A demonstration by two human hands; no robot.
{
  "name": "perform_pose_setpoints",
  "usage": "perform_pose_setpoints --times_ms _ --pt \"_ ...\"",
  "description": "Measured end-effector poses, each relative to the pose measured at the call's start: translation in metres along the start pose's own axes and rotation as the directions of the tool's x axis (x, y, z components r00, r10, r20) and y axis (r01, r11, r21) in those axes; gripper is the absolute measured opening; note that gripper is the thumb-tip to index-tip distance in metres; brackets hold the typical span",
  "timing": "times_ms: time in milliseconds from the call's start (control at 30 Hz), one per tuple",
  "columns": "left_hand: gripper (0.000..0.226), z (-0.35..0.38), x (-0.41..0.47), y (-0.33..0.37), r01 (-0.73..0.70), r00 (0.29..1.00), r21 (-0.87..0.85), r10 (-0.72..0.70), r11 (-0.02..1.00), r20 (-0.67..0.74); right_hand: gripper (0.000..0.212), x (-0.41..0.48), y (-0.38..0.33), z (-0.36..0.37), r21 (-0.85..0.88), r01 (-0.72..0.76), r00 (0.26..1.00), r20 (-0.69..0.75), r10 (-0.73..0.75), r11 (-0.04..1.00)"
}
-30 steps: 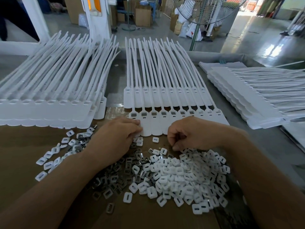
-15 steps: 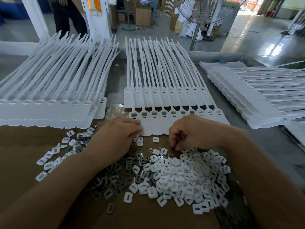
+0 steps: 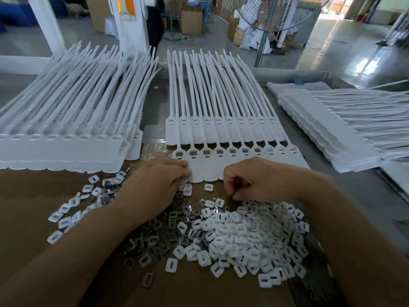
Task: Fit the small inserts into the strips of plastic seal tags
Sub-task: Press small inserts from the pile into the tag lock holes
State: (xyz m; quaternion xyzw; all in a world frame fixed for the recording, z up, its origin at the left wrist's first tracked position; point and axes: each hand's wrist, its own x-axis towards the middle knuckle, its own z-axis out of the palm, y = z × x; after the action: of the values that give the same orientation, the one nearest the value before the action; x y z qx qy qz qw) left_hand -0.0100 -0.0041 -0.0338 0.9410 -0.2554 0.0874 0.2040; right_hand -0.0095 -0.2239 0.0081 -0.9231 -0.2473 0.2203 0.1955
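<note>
Gripping seemingly part-filled white plastic seal-tag strip (image 3: 210,171) with left hand (image 3: 155,187). Picking among white square inserts (image 3: 243,231) with curled right hand (image 3: 259,180), hold unclear.

Likely factory floor — stacked seal tags (image 3: 62,147)

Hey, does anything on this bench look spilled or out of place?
Nothing damaged. A few pieces lie apart from the main pile of inserts: one metal clip lies alone nearest the camera, and a loose scatter of white inserts trails off left. The tag strips look tidy.
</note>
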Motion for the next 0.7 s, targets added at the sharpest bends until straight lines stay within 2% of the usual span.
perform_pose_setpoints --times_ms 200,300,400,467,567,700 --pt "0.027 0.0 0.001 0.001 0.0 1.0 0.005 0.0 1.0 -0.002 0.03 -0.003 -0.006 -0.002 0.058 0.049 0.999 -0.015 -0.048 0.997" --pt "0.028 0.001 0.002 0.0 -0.001 1.0 0.004 0.001 1.0 0.002 0.031 -0.006 -0.001 -0.01 0.109 0.063 0.97 -0.242 -0.035 0.992" --pt "0.028 0.001 0.0 -0.001 0.002 1.0 0.003 -0.002 1.0 0.009 0.032 -0.007 0.018 -0.02 0.223 -0.002 0.855 -0.506 0.117 0.975" --pt "0.029 0.001 0.0 -0.001 0.002 1.0 0.002 -0.002 1.0 0.006 0.032 -0.008 0.034 -0.024 0.312 -0.059 0.772 -0.588 0.241 0.948" --pt "0.028 0.001 0.001 -0.001 0.002 1.0 0.005 -0.002 1.0 0.002 0.028 -0.009 0.053 -0.026 0.42 -0.112 0.698 -0.612 0.372 0.901" --pt "0.028 0.001 -0.001 -0.001 0.0 1.0 0.003 0.0 1.0 0.001 0.031 -0.006 0.066 -0.023 0.478 -0.165 0.677 -0.581 0.452 0.862"
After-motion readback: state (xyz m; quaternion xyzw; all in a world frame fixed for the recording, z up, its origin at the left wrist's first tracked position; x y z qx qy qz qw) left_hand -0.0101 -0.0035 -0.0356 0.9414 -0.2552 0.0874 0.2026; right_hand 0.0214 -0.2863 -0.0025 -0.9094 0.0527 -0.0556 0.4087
